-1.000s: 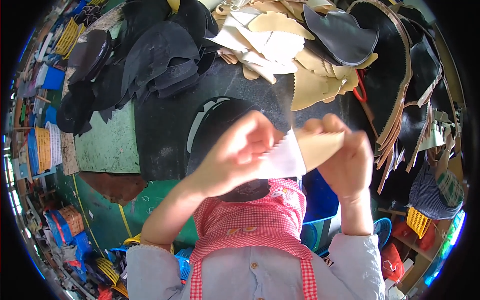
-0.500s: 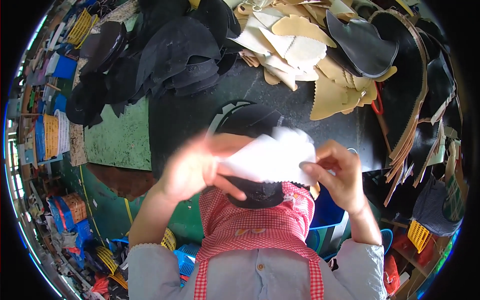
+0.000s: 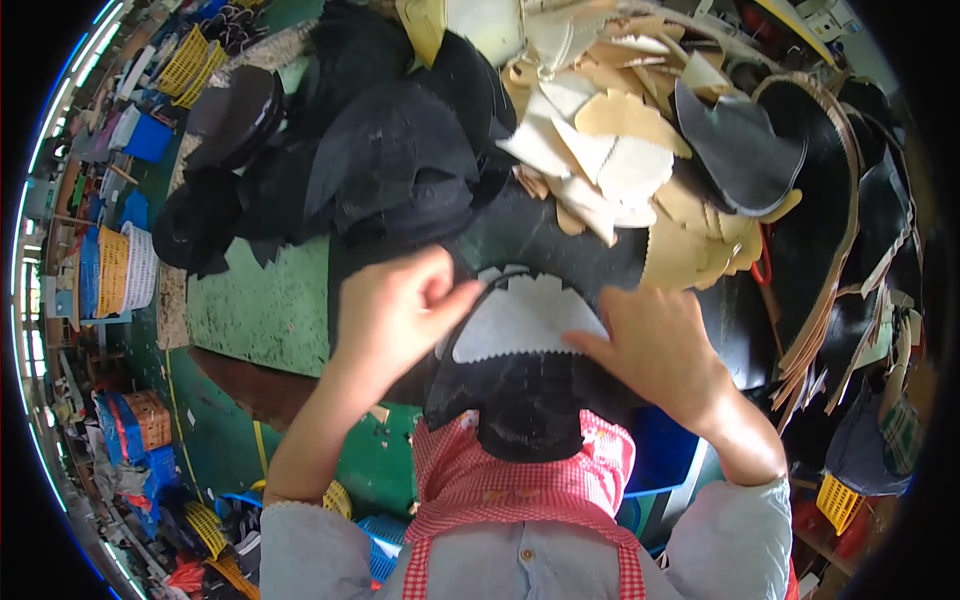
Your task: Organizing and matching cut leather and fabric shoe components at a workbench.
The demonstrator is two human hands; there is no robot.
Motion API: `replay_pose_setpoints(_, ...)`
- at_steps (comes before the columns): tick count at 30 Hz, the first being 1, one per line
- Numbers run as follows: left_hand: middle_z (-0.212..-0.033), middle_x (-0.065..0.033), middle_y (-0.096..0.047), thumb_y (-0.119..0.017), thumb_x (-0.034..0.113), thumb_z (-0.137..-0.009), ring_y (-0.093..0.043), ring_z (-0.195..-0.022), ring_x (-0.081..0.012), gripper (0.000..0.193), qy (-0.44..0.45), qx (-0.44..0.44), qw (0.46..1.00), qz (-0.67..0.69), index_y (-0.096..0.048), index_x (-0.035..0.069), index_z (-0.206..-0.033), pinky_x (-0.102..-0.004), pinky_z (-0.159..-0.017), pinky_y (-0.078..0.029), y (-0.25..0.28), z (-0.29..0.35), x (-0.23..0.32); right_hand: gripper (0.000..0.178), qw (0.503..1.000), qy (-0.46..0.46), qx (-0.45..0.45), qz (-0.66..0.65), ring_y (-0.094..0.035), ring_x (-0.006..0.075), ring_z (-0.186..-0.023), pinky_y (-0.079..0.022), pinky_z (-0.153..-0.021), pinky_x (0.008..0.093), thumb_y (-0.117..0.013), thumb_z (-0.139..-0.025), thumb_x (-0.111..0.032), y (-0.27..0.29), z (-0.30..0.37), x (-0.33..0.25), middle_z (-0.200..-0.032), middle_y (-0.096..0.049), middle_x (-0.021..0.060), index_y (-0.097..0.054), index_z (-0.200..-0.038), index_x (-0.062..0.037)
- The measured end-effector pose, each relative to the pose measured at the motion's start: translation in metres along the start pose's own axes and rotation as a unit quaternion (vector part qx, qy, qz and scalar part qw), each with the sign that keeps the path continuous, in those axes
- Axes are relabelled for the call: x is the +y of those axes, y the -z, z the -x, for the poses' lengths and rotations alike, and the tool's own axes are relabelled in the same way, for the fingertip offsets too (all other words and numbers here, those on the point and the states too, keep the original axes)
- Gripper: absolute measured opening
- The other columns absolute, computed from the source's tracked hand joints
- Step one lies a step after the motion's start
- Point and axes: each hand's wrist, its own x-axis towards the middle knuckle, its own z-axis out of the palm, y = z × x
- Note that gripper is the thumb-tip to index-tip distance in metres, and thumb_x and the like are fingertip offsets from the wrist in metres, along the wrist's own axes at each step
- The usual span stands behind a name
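Note:
A black shoe-upper piece [image 3: 510, 385], notched along its rounded far edge, lies in front of me, its tab hanging over my apron. On its rounded end rests a white half-round lining piece [image 3: 525, 320] with a zigzag near edge. My left hand [image 3: 400, 305] is closed at the upper's left side, fingers curled and thumb at the rim. At the opposite side, my right hand [image 3: 660, 340] is closed over the edge, its thumb on the white piece's right corner. The undersides of both hands are hidden.
Stacked black pieces [image 3: 390, 165] lie at the far left, beside a pile of cream and tan pieces [image 3: 620, 150]. Long dark strips with tan edges [image 3: 825, 290] hang at the right. A blue bin [image 3: 660, 455] stands below the table, right of my apron.
The white piece, held up and blurred between my hands before, now lies flat on the black upper. My hands have moved apart to its two sides. The view has shifted slightly.

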Motion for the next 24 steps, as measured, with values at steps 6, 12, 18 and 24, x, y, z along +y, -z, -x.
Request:
replay_pose_setpoints(6, -0.141, -0.0125, -0.056, -0.065, 0.012, -0.093, -0.044, -0.138, -0.0352, 0.041, -0.085, 0.041, 0.995, 0.018, -0.061, 0.012, -0.134, -0.045, -0.116, -0.031, 0.032, -0.051, -0.079, 0.012, 0.93, 0.053, 0.331, -0.149, -0.066, 0.0368, -0.077, -0.052, -0.067, 0.0428, -0.063, -0.091, -0.012, 0.015, -0.077, 0.065, -0.082, -0.066, 0.0188, -0.059, -0.099, -0.0035)
replay_pose_setpoints(12, -0.123, -0.0143, -0.067, -0.05, 0.015, -0.104, -0.063, -0.114, -0.0204, 0.032, -0.001, 0.215, 0.957, 0.194, -0.063, -0.005, -0.124, -0.0341, -0.103, -0.045, 0.067, -0.022, 0.001, 0.066, 0.973, -0.022, 0.196, -0.118, -0.061, 0.0351, -0.114, -0.045, -0.099, 0.0436, -0.072, -0.086, -0.017, -0.005, -0.141, 0.141, -0.122, -0.064, 0.0201, -0.041, -0.144, -0.0068)
replay_pose_setpoints(18, -0.137, -0.0141, -0.057, -0.075, 0.043, -0.083, -0.052, -0.13, -0.0322, 0.062, -0.248, -0.244, 0.938, 0.003, -0.061, 0.009, -0.132, -0.0446, -0.102, -0.045, 0.004, 0.042, 0.073, 0.084, 0.97, -0.027, 0.182, -0.156, -0.061, 0.0331, -0.111, -0.047, -0.096, 0.04, -0.084, -0.068, -0.038, 0.01, -0.157, 0.167, -0.118, -0.065, 0.018, -0.051, -0.136, -0.0013)
replay_pose_setpoints(24, -0.137, -0.0202, -0.051, -0.067, 0.028, -0.091, -0.049, -0.128, -0.0367, 0.049, -0.275, -0.006, 0.962, -0.005, -0.055, 0.002, -0.132, -0.0462, -0.111, -0.037, -0.059, -0.062, 0.073, 0.063, 0.924, 0.049, 0.376, -0.052, -0.06, 0.0387, -0.108, -0.049, -0.093, 0.0441, -0.082, -0.07, -0.022, 0.005, -0.133, 0.136, -0.116, -0.062, 0.0182, -0.058, -0.125, -0.0026)
